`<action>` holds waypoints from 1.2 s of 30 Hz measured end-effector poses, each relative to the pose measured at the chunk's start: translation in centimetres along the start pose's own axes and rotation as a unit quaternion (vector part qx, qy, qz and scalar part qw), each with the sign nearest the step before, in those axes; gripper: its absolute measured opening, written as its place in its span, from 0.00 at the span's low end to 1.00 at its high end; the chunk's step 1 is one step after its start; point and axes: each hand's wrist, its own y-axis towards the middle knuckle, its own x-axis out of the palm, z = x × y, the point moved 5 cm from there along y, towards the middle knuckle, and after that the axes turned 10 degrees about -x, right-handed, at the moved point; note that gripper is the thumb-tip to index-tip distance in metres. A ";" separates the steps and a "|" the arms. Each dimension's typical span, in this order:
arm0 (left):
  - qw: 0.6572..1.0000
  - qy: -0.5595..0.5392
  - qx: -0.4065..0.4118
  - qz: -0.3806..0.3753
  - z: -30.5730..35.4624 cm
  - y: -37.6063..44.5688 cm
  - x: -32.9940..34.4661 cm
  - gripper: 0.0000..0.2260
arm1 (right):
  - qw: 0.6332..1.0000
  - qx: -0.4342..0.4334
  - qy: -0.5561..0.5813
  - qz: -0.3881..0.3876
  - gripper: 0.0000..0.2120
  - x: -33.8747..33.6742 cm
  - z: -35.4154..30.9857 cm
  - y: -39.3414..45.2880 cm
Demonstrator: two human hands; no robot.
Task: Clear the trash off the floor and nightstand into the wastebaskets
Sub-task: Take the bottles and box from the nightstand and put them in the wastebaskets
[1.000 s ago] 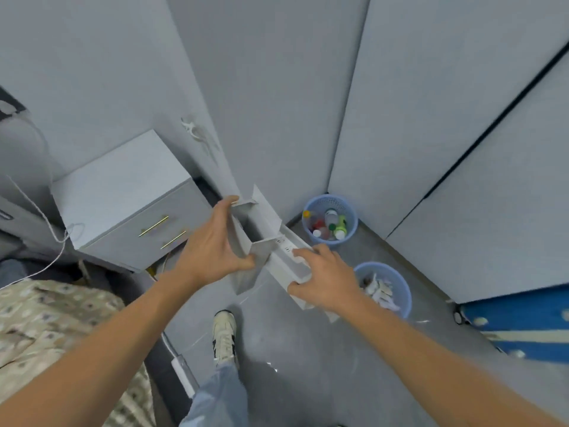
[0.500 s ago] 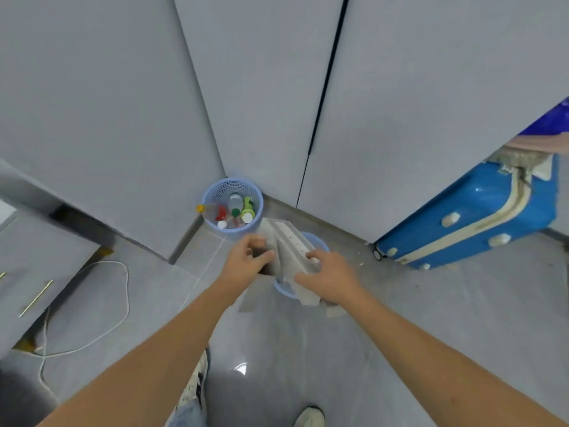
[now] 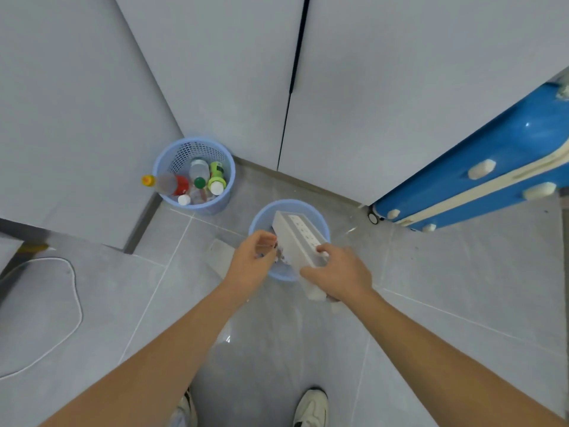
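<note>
Your right hand (image 3: pixel 340 274) grips the near end of a long white box (image 3: pixel 300 241), fingers curled over its top face, and the box tilts down into the near basket (image 3: pixel 321 223), its far end inside the rim. Your left hand (image 3: pixel 252 263) sits at the box's left side over the same basket, fingers curled and pinched together; whether they hold anything is too blurred to tell. The far basket (image 3: pixel 194 177), just beyond to the left, holds several bottles. A blue suitcase (image 3: pixel 480 167) lies on the right.
</note>
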 end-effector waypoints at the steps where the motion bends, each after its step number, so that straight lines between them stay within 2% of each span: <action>1: 1.000 0.019 -0.005 0.007 -0.4 0.3 -0.4 0.13 | 1.000 0.006 -0.011 0.001 0.40 0.4 0.3 0.3; 5: 0.994 0.092 -0.043 0.035 -3.1 2.6 -1.7 0.13 | 0.999 0.012 -0.045 0.019 0.34 1.9 0.7 2.8; 11: 0.984 0.163 -0.077 0.003 -6.0 6.9 0.0 0.08 | 0.997 -0.013 -0.073 0.035 0.33 5.8 0.9 8.3; 15: 0.969 0.207 -0.131 0.040 -11.7 8.7 -0.6 0.04 | 0.991 -0.048 -0.123 0.033 0.32 9.3 1.3 10.9; 18: 0.956 0.239 -0.167 0.031 -17.1 9.5 -1.5 0.07 | 0.992 -0.035 -0.121 0.015 0.34 11.1 2.6 12.4; 22: 0.940 0.304 -0.157 0.011 -21.7 10.6 -1.7 0.11 | 0.995 -0.024 -0.094 0.017 0.33 11.5 4.2 13.6; 27: 0.937 0.318 -0.144 0.011 -22.7 10.3 -1.9 0.13 | 0.990 -0.021 -0.135 0.027 0.31 11.2 2.8 13.2; 29: 0.937 0.320 -0.143 0.011 -21.8 9.7 -2.4 0.13 | 0.982 -0.064 -0.153 0.089 0.31 10.8 0.9 11.8; 31: 0.937 0.321 -0.140 0.010 -20.7 9.2 -3.2 0.11 | 0.966 -0.163 -0.123 0.159 0.26 11.3 -2.1 9.4; 32: 0.936 0.325 -0.135 0.010 -20.1 9.0 -3.7 0.11 | 0.959 -0.210 -0.095 0.168 0.22 12.3 -3.5 8.0; 34: 0.931 0.344 -0.123 0.007 -19.1 8.8 -4.6 0.10 | 0.962 -0.247 -0.037 0.113 0.16 15.7 -5.2 5.8; 36: 0.925 0.367 -0.101 -0.003 -18.7 9.2 -5.3 0.12 | 0.978 -0.208 0.001 0.027 0.15 20.2 -4.8 5.0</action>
